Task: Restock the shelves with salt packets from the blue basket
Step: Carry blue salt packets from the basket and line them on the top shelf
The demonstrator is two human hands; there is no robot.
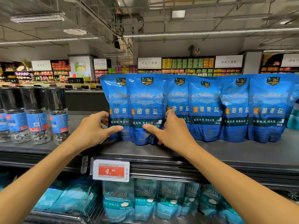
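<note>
Left hand point(93, 129) and right hand point(169, 131) gripping blue salt packets point(146, 109) (leftmost pair) standing on shelf point(226, 152), fingers curled around edges.

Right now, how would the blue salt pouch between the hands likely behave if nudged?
The front pouch looks soft-sided: its glossy film is creased, so it probably flexes and may slip. It stands on a narrow base, steadied by the left hand and right hand, so it could tip.

Blue salt packets point(146, 109) at twelve o'clock read "藏青盐", and the red shelf price tag point(111, 170) at six o'clock shows "4.90".
</note>
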